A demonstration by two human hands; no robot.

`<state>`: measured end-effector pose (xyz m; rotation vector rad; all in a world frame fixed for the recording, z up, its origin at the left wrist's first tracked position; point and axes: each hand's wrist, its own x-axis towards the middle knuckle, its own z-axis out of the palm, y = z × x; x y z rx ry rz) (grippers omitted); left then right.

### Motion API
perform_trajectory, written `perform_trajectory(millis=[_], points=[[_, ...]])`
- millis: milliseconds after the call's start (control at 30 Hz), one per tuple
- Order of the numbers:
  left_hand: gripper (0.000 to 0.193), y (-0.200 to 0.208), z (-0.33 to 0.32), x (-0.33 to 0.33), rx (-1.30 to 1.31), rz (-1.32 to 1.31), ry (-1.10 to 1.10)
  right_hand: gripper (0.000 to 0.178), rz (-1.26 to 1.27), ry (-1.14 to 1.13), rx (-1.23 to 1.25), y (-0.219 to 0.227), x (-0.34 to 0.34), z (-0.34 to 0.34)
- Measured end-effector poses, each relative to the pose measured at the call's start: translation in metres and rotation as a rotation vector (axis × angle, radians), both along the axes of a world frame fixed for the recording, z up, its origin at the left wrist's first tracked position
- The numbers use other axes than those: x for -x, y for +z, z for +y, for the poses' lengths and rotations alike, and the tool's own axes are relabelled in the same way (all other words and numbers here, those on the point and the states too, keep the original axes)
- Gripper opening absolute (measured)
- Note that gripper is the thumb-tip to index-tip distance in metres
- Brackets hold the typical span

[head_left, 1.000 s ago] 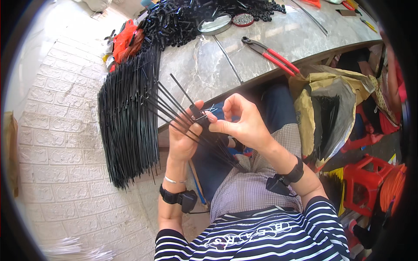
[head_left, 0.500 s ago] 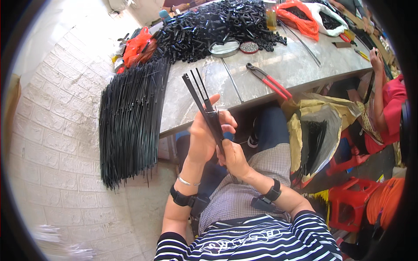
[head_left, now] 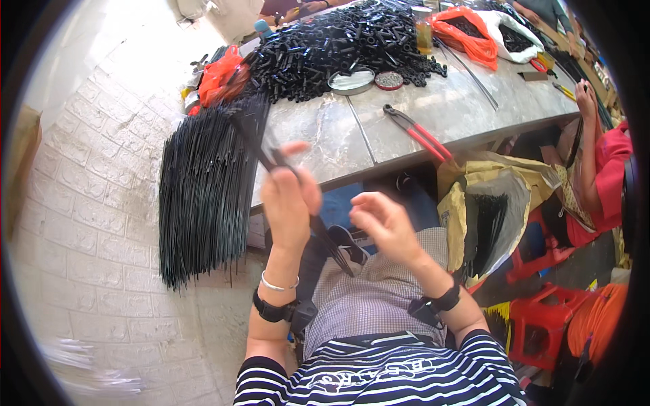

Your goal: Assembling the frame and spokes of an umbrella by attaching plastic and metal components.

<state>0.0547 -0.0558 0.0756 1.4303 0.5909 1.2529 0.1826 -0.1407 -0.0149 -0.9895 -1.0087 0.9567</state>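
My left hand (head_left: 290,203), blurred, is closed round a few thin black rods (head_left: 330,249). Their lower ends slant down over my lap, and their upper ends smear in front of the large bundle of black rods (head_left: 203,203) that hangs off the table's left end. My right hand (head_left: 389,227) is raised to the right of the held rods, apart from them. Its thumb and fingers are parted and nothing shows in them.
A heap of short black tubes (head_left: 332,47) covers the back of the grey table (head_left: 311,132). Red-handled cutters (head_left: 420,132) lie near its front edge, beside two round tins. A lined paper sack (head_left: 521,203) stands right of my knees. A co-worker's hand (head_left: 586,98) is at far right.
My right hand has let go of the rods and moved right. The left hand has swung them leftward, toward the hanging bundle. My feet show more between the knees.
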Motion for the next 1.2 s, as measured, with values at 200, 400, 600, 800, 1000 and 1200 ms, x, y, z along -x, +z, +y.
perform_trajectory(millis=[200, 400, 600, 800, 1000, 1200], points=[[0.053, 0.025, 0.042, 0.006, -0.009, 0.269, 0.509, 0.015, 0.009, -0.087, 0.284, -0.036, -0.066, -0.011], [0.073, 0.051, 0.067, 0.032, -0.017, 0.269, 0.492, 0.017, 0.059, -0.064, 0.413, -0.077, -0.084, -0.005], [0.099, 0.013, 0.063, 0.002, 0.025, 0.007, 0.257, 0.013, 0.0, -0.22, 0.237, -0.037, -0.063, 0.009], [0.113, -0.041, 0.038, -0.033, 0.08, 0.02, -0.069, 0.036, -0.42, -0.225, -0.28, 0.055, -0.044, 0.04], [0.114, -0.049, 0.043, -0.041, 0.007, 0.09, -0.069, 0.045, -0.59, -0.269, -0.441, 0.059, -0.028, 0.07], [0.109, -0.055, 0.047, -0.041, -0.037, -0.027, 0.069, 0.032, -0.627, -0.32, -0.422, 0.056, -0.017, 0.075]])
